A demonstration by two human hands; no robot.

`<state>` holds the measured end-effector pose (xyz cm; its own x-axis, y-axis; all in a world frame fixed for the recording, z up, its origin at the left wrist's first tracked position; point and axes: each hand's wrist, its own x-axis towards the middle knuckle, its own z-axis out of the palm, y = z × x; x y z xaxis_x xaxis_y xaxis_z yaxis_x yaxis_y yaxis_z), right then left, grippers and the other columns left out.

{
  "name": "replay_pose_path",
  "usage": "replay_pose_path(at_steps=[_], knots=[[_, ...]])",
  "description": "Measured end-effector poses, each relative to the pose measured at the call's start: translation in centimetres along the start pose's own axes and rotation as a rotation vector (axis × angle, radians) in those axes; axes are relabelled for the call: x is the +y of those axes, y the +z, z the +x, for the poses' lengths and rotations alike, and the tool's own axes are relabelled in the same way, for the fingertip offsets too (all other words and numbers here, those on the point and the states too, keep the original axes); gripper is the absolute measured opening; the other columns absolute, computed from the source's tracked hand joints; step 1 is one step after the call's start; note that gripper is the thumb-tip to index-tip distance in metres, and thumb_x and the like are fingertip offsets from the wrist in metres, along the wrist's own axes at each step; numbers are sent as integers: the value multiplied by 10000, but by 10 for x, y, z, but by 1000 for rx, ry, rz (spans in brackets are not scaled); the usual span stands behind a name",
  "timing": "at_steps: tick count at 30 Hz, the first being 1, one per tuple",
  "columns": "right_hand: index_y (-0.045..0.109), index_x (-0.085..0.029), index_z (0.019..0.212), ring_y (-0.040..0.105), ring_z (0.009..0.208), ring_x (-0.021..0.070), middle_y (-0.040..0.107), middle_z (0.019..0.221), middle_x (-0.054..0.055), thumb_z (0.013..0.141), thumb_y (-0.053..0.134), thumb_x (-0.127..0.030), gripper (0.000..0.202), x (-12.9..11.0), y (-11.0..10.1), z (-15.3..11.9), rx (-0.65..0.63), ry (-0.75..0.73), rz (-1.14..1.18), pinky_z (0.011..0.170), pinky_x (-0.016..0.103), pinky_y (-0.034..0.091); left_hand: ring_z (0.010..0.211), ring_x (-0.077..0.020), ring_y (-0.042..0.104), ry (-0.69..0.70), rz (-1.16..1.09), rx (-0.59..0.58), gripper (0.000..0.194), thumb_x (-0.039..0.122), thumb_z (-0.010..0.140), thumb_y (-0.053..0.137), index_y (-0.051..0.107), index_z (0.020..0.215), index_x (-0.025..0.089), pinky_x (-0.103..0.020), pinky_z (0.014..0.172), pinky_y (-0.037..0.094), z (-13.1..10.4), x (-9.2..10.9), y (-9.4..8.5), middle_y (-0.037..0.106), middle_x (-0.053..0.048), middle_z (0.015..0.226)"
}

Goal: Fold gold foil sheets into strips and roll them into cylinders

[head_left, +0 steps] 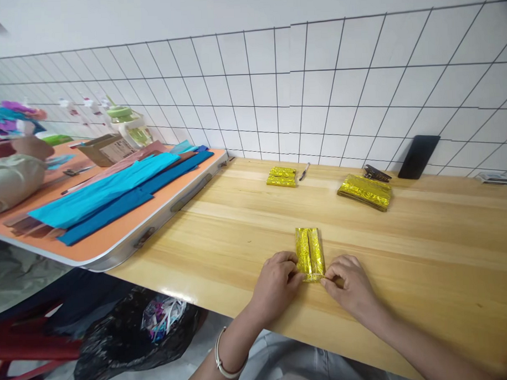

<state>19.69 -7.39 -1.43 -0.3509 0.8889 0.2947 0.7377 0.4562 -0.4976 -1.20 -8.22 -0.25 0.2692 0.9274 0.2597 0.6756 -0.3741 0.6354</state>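
In front of me on the wooden table (247,234) lies a sheet of gold foil paper (316,246), its long sides folded in to a slit down the middle. My left hand (279,280) pinches its near left corner. At the near right corner, my right hand (350,283) has thumb and finger closed on the edge. The near edge looks turned up in a narrow fold between the hands. Farther back sit a small folded gold piece (281,177) and a thicker stack of gold foil paper (365,191).
A pen (304,171), a dark clip (376,173) and a black phone (418,156) are near the tiled wall. To the left, an orange table (114,239) bears blue paper strips (107,189), a cardboard box (106,149) and a green-lidded bottle (128,125). A black bag (117,333) of scraps is below.
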Motion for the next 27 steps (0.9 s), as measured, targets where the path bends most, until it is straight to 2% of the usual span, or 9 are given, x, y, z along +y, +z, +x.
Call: replay_pose_path(at_steps=[12, 16, 21, 27], knots=[[569, -219, 571, 502, 725, 185, 558, 667, 8, 685, 651, -247, 143, 0, -3, 6, -16, 12, -38, 678, 324, 378, 908, -206, 540, 0, 45, 21, 160, 196, 748, 627, 548, 611, 170, -349, 793, 441, 1, 2, 2, 581, -55, 937], [585, -222, 574, 503, 766, 194, 566, 689, 11, 690, 653, -252, 138, 1, -7, 10, -77, 25, -57, 685, 323, 371, 921, -205, 533, -6, 53, 15, 176, 208, 754, 635, 543, 609, 167, -349, 803, 435, 1, 1, 3, 581, -51, 952], [611, -231, 632, 503, 792, 194, 577, 714, 8, 748, 634, -338, 159, 3, -18, 16, -198, -35, -29, 700, 324, 366, 948, -211, 525, -2, 55, -5, 158, 243, 789, 616, 576, 658, 165, -353, 815, 427, 1, 1, 1, 583, -56, 974], [649, -255, 766, 510, 854, 204, 601, 813, 11, 752, 637, -361, 107, 7, -17, 11, -199, -44, 10, 754, 349, 369, 937, -207, 526, -4, 56, -29, 153, 244, 809, 597, 582, 676, 168, -351, 816, 425, 1, 4, -2, 586, -52, 944]])
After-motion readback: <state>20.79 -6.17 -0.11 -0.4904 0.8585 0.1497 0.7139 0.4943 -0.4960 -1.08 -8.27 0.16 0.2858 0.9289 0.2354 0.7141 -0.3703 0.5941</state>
